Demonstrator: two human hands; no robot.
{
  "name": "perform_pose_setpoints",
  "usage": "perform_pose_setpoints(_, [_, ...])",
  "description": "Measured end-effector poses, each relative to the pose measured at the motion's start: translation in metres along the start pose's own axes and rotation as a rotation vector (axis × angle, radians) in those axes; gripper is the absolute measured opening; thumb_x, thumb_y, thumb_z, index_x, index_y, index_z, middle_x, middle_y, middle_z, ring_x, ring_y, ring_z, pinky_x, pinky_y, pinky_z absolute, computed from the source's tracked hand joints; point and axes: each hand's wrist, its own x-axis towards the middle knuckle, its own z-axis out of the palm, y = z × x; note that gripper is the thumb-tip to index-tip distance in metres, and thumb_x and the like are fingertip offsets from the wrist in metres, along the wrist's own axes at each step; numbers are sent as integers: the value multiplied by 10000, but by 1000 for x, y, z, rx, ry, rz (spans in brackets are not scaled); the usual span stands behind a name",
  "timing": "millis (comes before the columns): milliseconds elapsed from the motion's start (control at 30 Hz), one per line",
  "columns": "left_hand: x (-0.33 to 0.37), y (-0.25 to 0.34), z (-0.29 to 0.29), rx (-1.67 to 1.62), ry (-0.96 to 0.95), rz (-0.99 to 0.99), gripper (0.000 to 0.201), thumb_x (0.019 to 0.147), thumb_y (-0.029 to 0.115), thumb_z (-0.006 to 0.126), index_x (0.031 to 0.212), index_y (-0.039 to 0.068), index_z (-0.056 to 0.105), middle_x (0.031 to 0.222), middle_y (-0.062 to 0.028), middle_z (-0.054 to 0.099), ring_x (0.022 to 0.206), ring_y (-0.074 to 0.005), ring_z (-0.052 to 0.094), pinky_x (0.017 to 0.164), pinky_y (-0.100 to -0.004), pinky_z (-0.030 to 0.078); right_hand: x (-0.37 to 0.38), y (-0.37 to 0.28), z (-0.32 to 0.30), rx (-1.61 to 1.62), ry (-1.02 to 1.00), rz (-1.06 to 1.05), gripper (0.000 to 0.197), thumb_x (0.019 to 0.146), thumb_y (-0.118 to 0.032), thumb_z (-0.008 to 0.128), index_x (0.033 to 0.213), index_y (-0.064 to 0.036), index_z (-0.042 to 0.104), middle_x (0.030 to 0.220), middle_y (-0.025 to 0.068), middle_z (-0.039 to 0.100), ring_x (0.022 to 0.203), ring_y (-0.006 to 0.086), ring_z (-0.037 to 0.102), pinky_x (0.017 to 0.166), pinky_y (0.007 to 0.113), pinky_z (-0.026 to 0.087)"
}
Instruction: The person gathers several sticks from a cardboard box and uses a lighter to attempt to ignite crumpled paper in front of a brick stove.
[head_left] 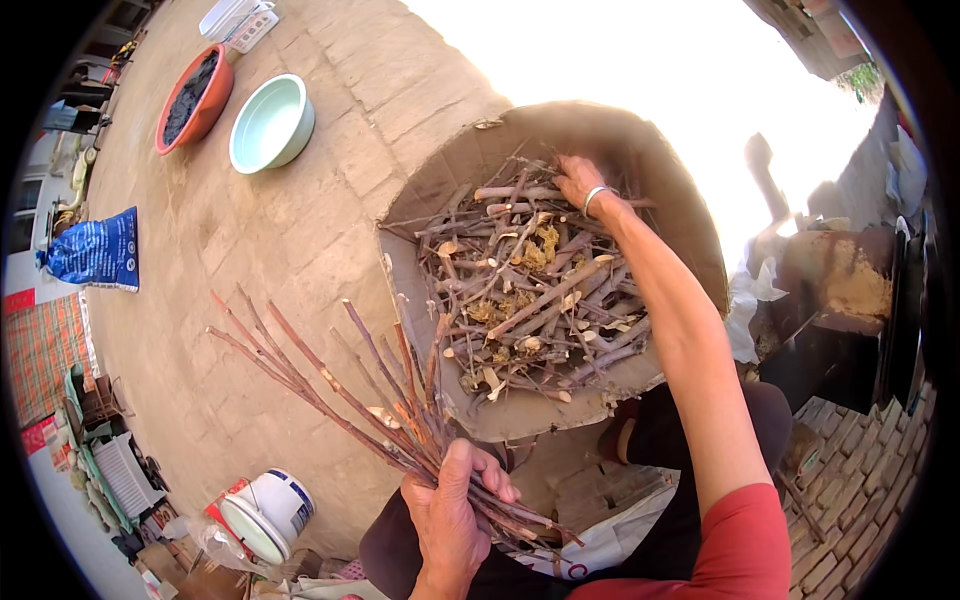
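A bundle of long thin sticks (390,430) is in my left hand (450,515), whose fingers and thumb wrap round its lower part. The sticks fan out toward the upper left, above my lap. In front of me stands a cardboard box (550,130) with ragged edges. Cut branches (560,290) of several thicknesses fill it, with dry yellowish clumps among them. My right hand (578,182), with a bracelet at the wrist, reaches over to the far side of the box. Its fingers are bent down among the twigs, and what they may hold is hidden.
A pale green basin (273,125) and a red basin (208,100) with dark contents stand at the far left. A blue sack (92,248) and a white bucket (270,512) lie along the left. Rusty metalwork (835,290) stands at right, near stacked bricks (865,500).
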Motion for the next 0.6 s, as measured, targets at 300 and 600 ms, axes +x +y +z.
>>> perform_pose_setpoints(300, [0,-3,2,-7,-41,69,302,988,270,547,813,31,487,632,-71,500,536,-189,554,514,-335,516,-53,-32,-80,232,107,-112,200,901,-61,571,1092,-31,622,900,179,690,821,289,650,787,372,503])
perform_pose_setpoints(600, [-1,-3,-1,-19,-171,164,290,975,267,582,806,51,484,632,-60,506,529,-166,549,508,-307,515,-110,-98,-168,560,33,-122,184,939,-100,532,1069,-1,619,845,66,670,734,142,638,689,295,538])
